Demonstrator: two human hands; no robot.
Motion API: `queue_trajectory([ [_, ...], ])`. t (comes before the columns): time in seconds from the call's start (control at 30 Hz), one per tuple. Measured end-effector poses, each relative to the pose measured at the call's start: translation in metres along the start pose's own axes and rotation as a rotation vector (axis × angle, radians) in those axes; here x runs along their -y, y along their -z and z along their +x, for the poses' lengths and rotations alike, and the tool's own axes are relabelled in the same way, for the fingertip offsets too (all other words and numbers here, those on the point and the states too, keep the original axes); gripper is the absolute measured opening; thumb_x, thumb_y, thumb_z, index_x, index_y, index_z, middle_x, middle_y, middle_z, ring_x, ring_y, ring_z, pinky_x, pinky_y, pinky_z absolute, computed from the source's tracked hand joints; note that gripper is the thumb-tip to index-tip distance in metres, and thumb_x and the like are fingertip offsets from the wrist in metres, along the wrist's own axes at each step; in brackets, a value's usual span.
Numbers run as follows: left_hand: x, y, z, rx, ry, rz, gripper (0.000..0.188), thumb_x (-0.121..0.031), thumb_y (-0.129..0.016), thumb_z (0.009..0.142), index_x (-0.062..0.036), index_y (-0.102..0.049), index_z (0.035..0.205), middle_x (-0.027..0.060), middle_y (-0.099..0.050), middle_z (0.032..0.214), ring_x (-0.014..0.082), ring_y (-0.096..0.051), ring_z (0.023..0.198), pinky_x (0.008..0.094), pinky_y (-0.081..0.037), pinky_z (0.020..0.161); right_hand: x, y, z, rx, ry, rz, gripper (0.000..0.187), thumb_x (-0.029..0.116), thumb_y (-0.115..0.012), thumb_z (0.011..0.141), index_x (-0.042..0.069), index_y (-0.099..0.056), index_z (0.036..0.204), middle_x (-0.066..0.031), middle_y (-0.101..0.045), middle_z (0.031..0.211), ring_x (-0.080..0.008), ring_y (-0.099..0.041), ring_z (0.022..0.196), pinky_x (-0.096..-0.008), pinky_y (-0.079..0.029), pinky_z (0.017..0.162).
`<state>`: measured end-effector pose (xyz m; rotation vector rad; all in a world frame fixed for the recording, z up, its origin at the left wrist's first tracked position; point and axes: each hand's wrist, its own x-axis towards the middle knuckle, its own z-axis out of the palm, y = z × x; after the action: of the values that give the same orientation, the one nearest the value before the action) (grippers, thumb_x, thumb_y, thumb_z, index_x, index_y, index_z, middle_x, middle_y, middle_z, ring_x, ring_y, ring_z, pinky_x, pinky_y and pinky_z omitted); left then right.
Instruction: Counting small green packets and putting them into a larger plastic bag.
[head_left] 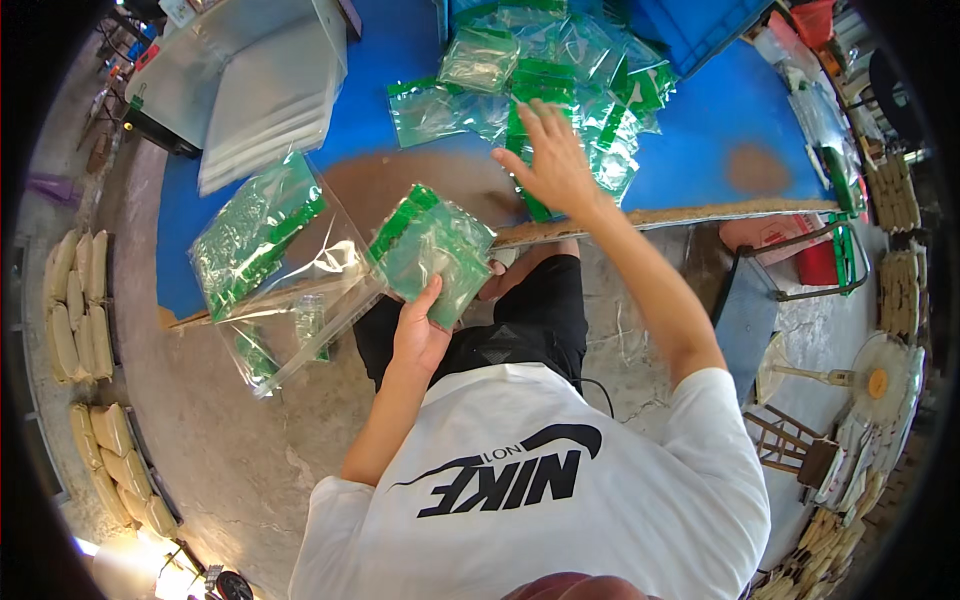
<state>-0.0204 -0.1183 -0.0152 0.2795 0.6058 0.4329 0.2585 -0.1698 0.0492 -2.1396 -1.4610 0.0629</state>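
My left hand (pixel 424 335) is closed on a small stack of clear plastic bags with green bands (pixel 437 250), held over my lap at the table's front edge. Stretched forward, my right hand (pixel 556 165) has its fingers spread and reaches over the loose pile of green-banded bags (pixel 600 100); whether its fingertips touch them I cannot tell. To the left of the stack, a larger clear bag (pixel 345 255) hangs partly over the table edge, with more green-banded bags (pixel 265 240) inside it.
A blue-topped table (pixel 690 160) with a worn brown edge spans the front. A grey bin with clear sheets (pixel 270 110) stands far left, a blue crate (pixel 700 30) far right. On the right are a fan (pixel 878 383) and a wooden stool (pixel 790 445); stacked sacks (pixel 78 305) stand left.
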Motion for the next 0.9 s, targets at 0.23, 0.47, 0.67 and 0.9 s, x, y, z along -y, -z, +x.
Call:
queue_trajectory([
  [0.23,-0.014,0.024,-0.011,0.068,-0.081,0.141,0.055,-0.005,-0.064,0.092,-0.0020,-0.043,0.143,0.0123,-0.055,0.138,0.0280,-0.054,0.128,0.0450,-0.042,0.112,0.025,-0.022,-0.048,0.160,0.512,0.094,0.054,0.021,-0.079,0.078,0.000,-0.056,0.122,-0.0196,-0.057,0.129,-0.0383,-0.055,0.121,-0.0452,-0.046,0.102],
  [0.47,-0.006,0.035,-0.005,0.199,0.050,-0.153,0.061,-0.011,-0.071,0.087,-0.0006,-0.045,0.141,0.0124,-0.057,0.137,0.0300,-0.056,0.125,0.0474,-0.043,0.112,0.114,-0.031,-0.070,0.091,-0.786,1.603,0.022,0.023,-0.054,0.104,0.001,-0.057,0.105,-0.0038,-0.065,0.079,-0.0091,-0.060,0.063,-0.0291,-0.045,0.049],
  [0.67,-0.014,0.009,-0.008,0.039,-0.150,-0.054,0.043,-0.005,-0.065,0.093,-0.0029,-0.052,0.134,0.0096,-0.063,0.126,0.0247,-0.059,0.121,0.0424,-0.046,0.109,0.057,-0.051,0.057,-0.109,0.103,0.370,0.045,0.038,-0.047,0.103,-0.003,-0.061,0.116,-0.0195,-0.065,0.116,-0.0354,-0.060,0.109,-0.0434,-0.043,0.096],
  [0.9,-0.021,0.024,-0.014,-0.053,-0.115,0.026,0.048,-0.007,-0.067,0.092,-0.0048,-0.049,0.137,0.0088,-0.060,0.130,0.0257,-0.058,0.122,0.0428,-0.048,0.106,0.058,-0.035,0.010,0.453,0.426,0.363,0.035,0.030,-0.051,0.100,0.002,-0.064,0.116,-0.0219,-0.066,0.110,-0.0387,-0.060,0.110,-0.0474,-0.042,0.101],
])
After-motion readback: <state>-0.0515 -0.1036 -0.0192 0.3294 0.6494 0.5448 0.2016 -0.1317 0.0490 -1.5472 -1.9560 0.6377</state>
